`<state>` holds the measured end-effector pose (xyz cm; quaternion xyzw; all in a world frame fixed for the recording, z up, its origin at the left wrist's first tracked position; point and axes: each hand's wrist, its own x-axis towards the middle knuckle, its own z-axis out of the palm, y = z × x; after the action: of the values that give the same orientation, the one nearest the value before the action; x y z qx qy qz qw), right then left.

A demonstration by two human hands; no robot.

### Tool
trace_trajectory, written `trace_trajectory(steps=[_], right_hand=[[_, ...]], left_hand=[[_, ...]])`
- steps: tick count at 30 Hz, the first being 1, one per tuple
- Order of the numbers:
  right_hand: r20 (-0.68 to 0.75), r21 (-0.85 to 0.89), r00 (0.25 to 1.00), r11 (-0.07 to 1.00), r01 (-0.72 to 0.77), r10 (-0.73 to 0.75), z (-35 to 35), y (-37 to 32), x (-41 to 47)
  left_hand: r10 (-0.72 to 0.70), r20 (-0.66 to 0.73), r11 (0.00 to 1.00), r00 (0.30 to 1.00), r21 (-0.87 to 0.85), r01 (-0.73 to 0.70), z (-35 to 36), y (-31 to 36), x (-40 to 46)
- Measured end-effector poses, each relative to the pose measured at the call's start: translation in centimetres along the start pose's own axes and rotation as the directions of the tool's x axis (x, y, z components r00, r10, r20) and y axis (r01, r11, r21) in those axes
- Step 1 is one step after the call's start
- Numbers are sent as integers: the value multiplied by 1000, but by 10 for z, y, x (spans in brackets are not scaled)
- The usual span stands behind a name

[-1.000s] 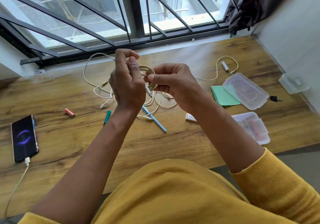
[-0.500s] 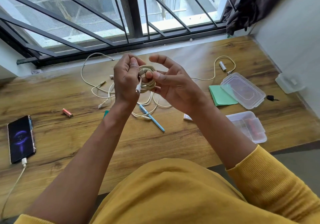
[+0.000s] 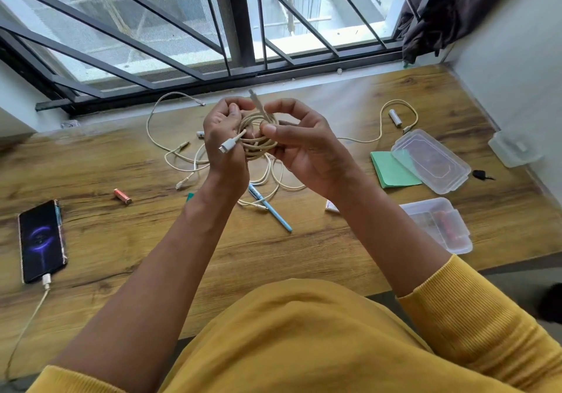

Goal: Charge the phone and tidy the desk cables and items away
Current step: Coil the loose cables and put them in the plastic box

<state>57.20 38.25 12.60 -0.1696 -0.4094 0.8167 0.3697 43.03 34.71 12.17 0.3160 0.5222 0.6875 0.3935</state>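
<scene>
Head view, left to right: one phone (image 3: 42, 242) lies well left of the hands, its long axis running away from the person, a white charging cable (image 3: 29, 324) plugged into its near end. One orange battery (image 3: 122, 196) lies between phone and hands. Left hand (image 3: 225, 137) and right hand (image 3: 299, 143) are raised close together, both gripping one coiled cream cable (image 3: 258, 137); one white plug (image 3: 226, 148) juts left over the left hand, the other end (image 3: 257, 103) pointing up and away. Loose cream cables (image 3: 182, 155) sprawl on the desk (image 3: 273, 255) beyond and under the hands; their number I cannot tell. One blue pen (image 3: 270, 210) lies under the wrists, angled toward the near right. Right of the hands: one green pad (image 3: 392, 170), one clear lid (image 3: 430, 161), one clear box (image 3: 438, 225), one white battery (image 3: 395, 118). Wood-grain desk; barred window (image 3: 213, 27) behind, dark curtain (image 3: 456, 6) far right
</scene>
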Motion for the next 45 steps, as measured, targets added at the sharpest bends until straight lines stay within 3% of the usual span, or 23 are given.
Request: trace_trajectory(steps=[7,11,17,19,25,28,31,34,36,40,45], right_hand=[[-156,-337,975,936,96,-157,-1,-6,0],[-165,-459,970,884,84,-178,-3,-9,0],[-232,-723,920,689,53,-314,-7,2,2],[-247,-755,906,654,42,-343,-7,5,3],[-291,-731,879,680,49,-377,-4,6,4],[-278,-701,892,710,64,-355,1,7,1],[-288,-645,908,763,50,-303,7,8,-2],[-323,-561,912,827,30,-253,11,5,-4],[-375,-473,903,881,8,-209,13,2,-5],[-460,-336,878,941,-32,-134,11,-1,-2],[-545,-271,832,961,-54,-107,-2,-1,2]], left_hand=[[229,74,922,971,304,-241,3,2,2],[249,92,865,964,426,-264,1,-3,1],[263,94,757,960,597,-266,0,-7,1],[280,84,698,956,666,-263,1,-6,-3],[388,95,512,917,805,-300,-1,-8,-11],[385,80,492,920,825,-278,-3,-11,-11],[330,39,626,943,739,-250,-2,-13,-8],[194,-24,869,981,468,-161,-1,-11,-2],[52,-19,965,998,257,-46,-2,-6,-2],[-151,122,989,981,29,148,-5,2,-5],[-244,335,961,910,-45,274,-16,1,-5]])
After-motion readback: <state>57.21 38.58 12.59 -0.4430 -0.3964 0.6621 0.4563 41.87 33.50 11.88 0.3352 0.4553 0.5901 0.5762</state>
